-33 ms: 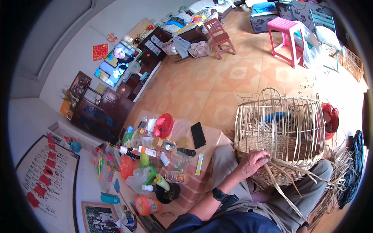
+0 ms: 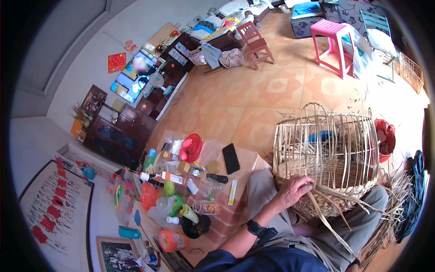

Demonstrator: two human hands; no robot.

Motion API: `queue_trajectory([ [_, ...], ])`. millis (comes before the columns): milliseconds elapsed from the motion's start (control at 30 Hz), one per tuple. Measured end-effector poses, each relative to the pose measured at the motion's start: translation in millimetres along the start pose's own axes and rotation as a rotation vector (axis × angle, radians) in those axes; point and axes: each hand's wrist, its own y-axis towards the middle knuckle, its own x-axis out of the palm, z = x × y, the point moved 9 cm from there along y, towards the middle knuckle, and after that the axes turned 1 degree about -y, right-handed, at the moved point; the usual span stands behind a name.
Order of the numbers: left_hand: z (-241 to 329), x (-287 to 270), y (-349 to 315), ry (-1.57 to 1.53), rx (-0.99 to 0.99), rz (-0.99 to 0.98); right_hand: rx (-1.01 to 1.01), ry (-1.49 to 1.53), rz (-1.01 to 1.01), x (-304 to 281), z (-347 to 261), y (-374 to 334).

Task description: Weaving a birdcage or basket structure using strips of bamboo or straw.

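A half-woven straw basket (image 2: 312,204) rests on my lap between my knees, its lower part tightly woven and its tall upright strands open above. At the near left of the woven edge, my left hand (image 2: 295,189) is closed, fingers pinched on a flat straw strand (image 2: 324,217). That strand runs down toward the lower edge of the picture. More loose strands (image 2: 351,196) stick out to the right along the woven edge. A looped handle (image 2: 316,108) rises at the basket's far side. Something small and dark shows at the bottom edge, but my right hand cannot be made out.
To my left, a low table (image 2: 226,213) holds jars, bottles, a black phone (image 2: 231,158) and a red bowl (image 2: 194,147). Loose straw (image 2: 389,208) and a dark plastic bag (image 2: 411,199) lie at my right, near a red bin (image 2: 384,140). Farther off stands a pink stool (image 2: 333,45).
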Motion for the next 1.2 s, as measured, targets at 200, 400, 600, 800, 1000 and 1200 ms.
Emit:
queue_trajectory([
  [200, -3, 2, 0, 0.004, -0.015, 0.017, -0.004, 0.036, 0.013, 10, 4, -1],
  [400, 1, 0, 0, 0.011, -0.046, 0.030, -0.006, 0.049, 0.021, 16, 5, 4],
  [600, -10, 3, 0, 0.005, -0.104, -0.025, -0.021, 0.057, 0.025, 27, -5, 6],
  [800, -4, -1, 2, 0.022, -0.036, 0.013, -0.048, 0.048, 0.049, 24, -15, 2],
  [1000, -1, -1, -1, -0.004, -0.035, 0.038, -0.082, 0.044, 0.095, 4, -19, -12],
  [1200, -3, 12, 2, -0.031, 0.064, 0.082, -0.203, 0.037, 0.267, -57, -47, -56],
])
